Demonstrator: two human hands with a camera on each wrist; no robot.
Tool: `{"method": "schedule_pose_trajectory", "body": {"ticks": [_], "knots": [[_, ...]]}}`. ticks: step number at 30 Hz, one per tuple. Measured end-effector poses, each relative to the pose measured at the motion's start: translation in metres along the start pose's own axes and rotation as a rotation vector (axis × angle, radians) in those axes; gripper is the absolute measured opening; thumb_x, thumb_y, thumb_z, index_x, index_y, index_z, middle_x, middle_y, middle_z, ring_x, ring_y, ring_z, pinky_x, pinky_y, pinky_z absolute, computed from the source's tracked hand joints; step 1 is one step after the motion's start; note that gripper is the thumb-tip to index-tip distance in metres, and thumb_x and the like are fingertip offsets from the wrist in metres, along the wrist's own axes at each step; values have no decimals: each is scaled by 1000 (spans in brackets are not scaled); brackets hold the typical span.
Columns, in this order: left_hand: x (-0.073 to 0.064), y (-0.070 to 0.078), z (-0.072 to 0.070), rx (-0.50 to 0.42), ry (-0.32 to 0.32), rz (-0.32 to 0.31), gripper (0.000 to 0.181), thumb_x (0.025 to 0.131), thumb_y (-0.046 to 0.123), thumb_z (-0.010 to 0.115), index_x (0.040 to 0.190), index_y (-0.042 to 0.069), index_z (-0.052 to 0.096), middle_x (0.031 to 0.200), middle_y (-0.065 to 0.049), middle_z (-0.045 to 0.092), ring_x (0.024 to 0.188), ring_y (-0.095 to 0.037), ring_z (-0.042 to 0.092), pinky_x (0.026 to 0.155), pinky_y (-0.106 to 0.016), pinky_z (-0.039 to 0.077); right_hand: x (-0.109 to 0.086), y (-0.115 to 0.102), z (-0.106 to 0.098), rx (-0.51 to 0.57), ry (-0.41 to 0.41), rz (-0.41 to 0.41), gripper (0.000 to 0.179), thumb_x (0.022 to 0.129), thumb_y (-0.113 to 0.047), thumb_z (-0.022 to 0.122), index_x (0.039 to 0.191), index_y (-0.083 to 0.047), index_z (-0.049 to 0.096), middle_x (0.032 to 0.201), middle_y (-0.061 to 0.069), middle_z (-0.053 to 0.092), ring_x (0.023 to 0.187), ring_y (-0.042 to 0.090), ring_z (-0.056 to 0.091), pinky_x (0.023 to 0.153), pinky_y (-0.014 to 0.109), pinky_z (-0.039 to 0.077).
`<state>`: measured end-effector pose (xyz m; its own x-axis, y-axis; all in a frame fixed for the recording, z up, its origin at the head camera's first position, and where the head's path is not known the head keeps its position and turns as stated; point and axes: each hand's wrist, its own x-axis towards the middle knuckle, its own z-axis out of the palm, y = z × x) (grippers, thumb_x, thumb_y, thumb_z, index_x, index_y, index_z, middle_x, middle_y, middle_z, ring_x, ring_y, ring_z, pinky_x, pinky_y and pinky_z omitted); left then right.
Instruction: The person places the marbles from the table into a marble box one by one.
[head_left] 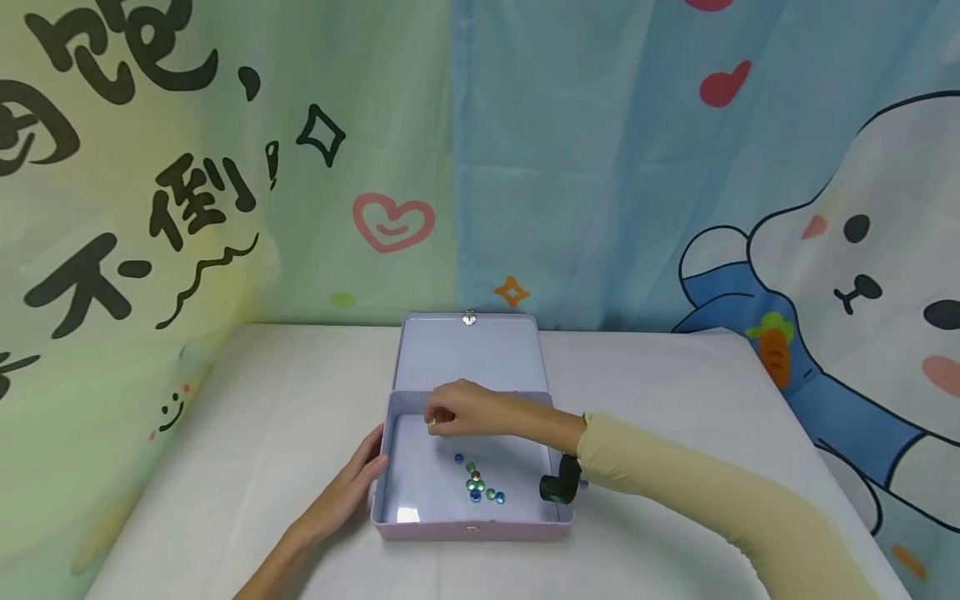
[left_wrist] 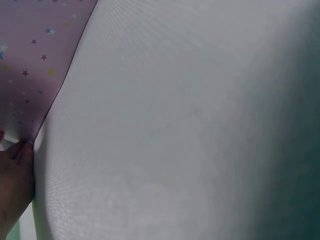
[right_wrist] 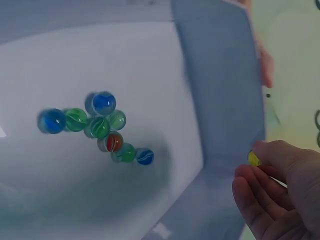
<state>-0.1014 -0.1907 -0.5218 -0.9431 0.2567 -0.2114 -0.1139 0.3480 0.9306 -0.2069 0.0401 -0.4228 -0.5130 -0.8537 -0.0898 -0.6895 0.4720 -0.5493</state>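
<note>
My right hand [head_left: 468,408] is over the back left part of an open, pale lilac tin box [head_left: 427,531]. Its thumb and fingertips pinch a yellow glass marble [right_wrist: 254,158], which shows between them in the right wrist view. Below, on the box floor, lies a loose cluster of several marbles, among them a red one [right_wrist: 114,142], a green one [right_wrist: 76,120] and a blue one [right_wrist: 104,102]. Against the outside of the box's left wall rests my left hand [head_left: 348,492], fingers extended along it and thumb close to the rim.
The hinged lid [head_left: 468,354] stands raised at the back, with a metal clasp [head_left: 469,318] on its edge. A black wrist camera [head_left: 561,482] on my right arm overlaps the box's right wall. White cloth [head_left: 645,550] covers the table, and a printed curtain [head_left: 562,167] hangs behind.
</note>
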Motion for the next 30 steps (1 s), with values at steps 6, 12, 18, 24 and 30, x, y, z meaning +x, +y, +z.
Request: {"method": "schedule_pose_trajectory", "body": {"ticks": [6, 12, 18, 24, 30], "knots": [[2, 1, 1, -4, -11, 10, 60, 104, 38, 33, 157, 21, 11, 164, -14, 14, 150, -36, 16, 119, -58, 16, 24, 5, 18, -96, -119, 88, 10, 92, -16, 66, 98, -8, 69, 83, -2, 63, 73, 5, 50, 66, 13, 43], [-3, -3, 1, -5, -14, 7, 59, 105, 36, 33, 157, 18, 11, 163, -15, 14, 150, -35, 16, 119, -55, 16, 34, 6, 38, -160, -167, 95, 6, 90, -16, 68, 93, -11, 68, 76, -4, 61, 66, 2, 48, 61, 11, 39], [-4, -5, 1, -10, -6, -7, 59, 105, 37, 33, 157, 21, 11, 164, -13, 15, 150, -35, 16, 120, -56, 15, 38, 6, 49, -169, -187, 90, 6, 90, -17, 69, 92, -12, 67, 72, -7, 58, 63, 1, 47, 58, 10, 37], [-3, -4, 1, -8, -3, -13, 59, 105, 38, 33, 157, 21, 11, 164, -13, 14, 150, -35, 16, 119, -56, 15, 42, 6, 52, -174, -199, 76, 8, 89, -16, 69, 95, -10, 67, 76, -5, 62, 63, 0, 48, 58, 9, 38], [-1, 0, -1, -25, -4, 0, 59, 105, 38, 33, 157, 20, 11, 164, -13, 14, 151, -33, 16, 120, -53, 14, 44, 8, 51, -145, -192, 109, 9, 90, -19, 68, 96, -12, 67, 77, -6, 62, 65, 1, 49, 60, 10, 39]]}}
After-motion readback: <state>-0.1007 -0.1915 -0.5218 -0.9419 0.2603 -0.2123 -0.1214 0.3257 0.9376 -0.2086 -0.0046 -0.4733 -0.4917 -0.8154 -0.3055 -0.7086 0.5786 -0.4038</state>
